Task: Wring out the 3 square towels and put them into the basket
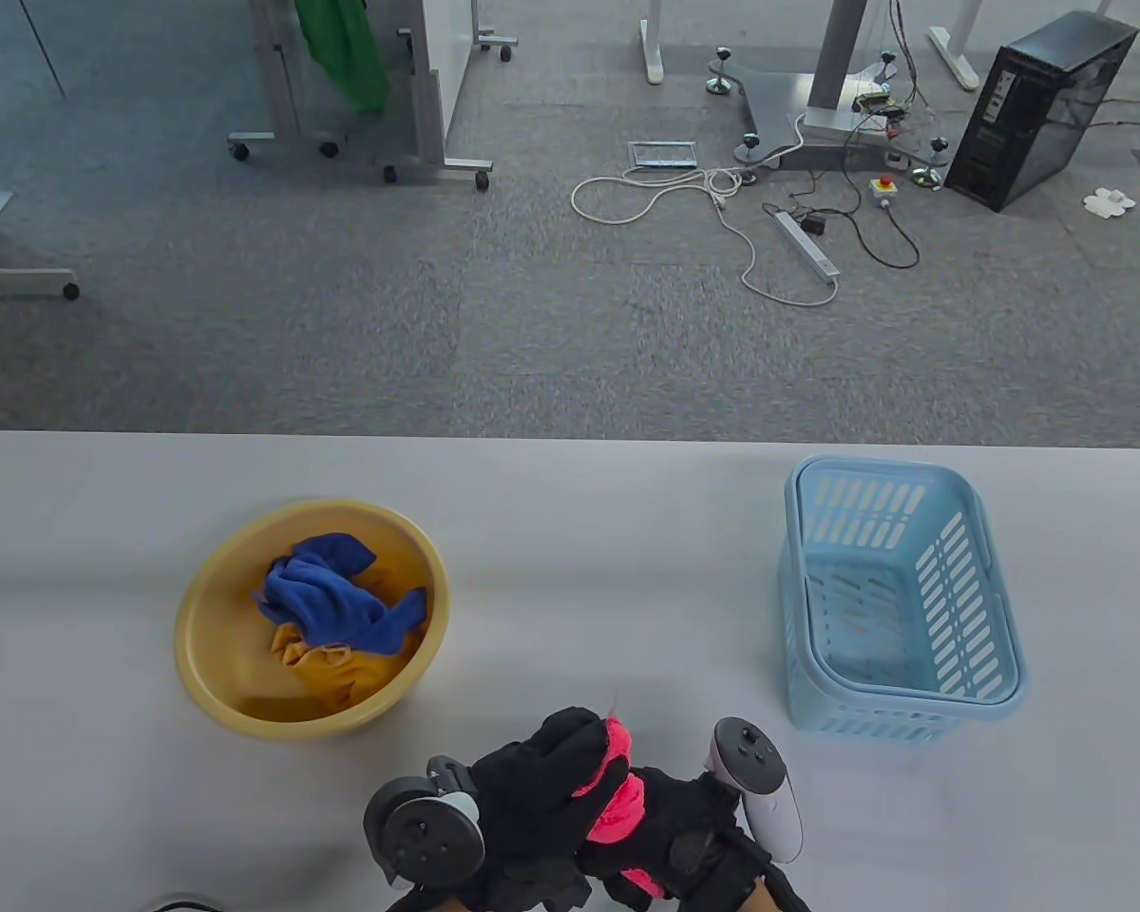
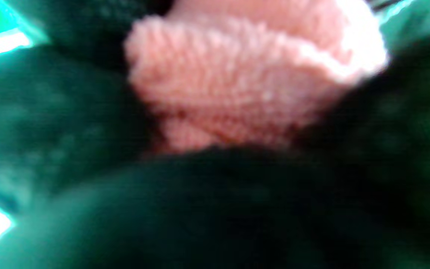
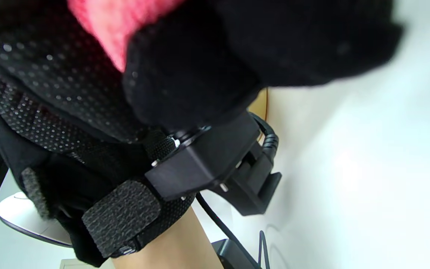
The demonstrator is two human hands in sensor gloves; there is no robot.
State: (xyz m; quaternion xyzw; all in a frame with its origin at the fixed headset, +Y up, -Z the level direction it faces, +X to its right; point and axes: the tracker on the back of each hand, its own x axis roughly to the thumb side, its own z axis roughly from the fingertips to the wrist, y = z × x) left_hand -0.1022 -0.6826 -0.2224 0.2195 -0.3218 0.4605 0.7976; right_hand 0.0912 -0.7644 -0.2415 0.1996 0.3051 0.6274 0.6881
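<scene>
- We're seeing a yellow basin (image 1: 211, 655) sitting on the tabletop (image 1: 570, 532), left side, w/ a blue towel (image 1: 337, 608) bunched on top of a yellow towel (image 1: 328, 670) inside it.
- The light-blue basket (image 1: 988, 608) is standing on the right, well apart from the basin; we're making out no towel in it.
- The pink towel (image 1: 613, 803) is sitting at the near edge, between basin & basket, twisted up in both hands.
- The left hand (image 1: 532, 807) is clenching round one end of the pink towel; the right hand (image 1: 684, 841) is curling round the other end, the two hands touching.
- Left wrist view is blurring badly: only pink terry (image 2: 237, 86) w/ dark glove around it. Right wrist view is showing a pink sliver (image 3: 114, 22) among black glove; most of the towel is hiding under fingers.
- Trackers are sticking out either side of the hands.
- Beyond the tabletop, on grey carpet: a PC tower (image 1: 1040, 109), a white cable (image 1: 684, 204) and a power strip (image 1: 807, 247).
</scene>
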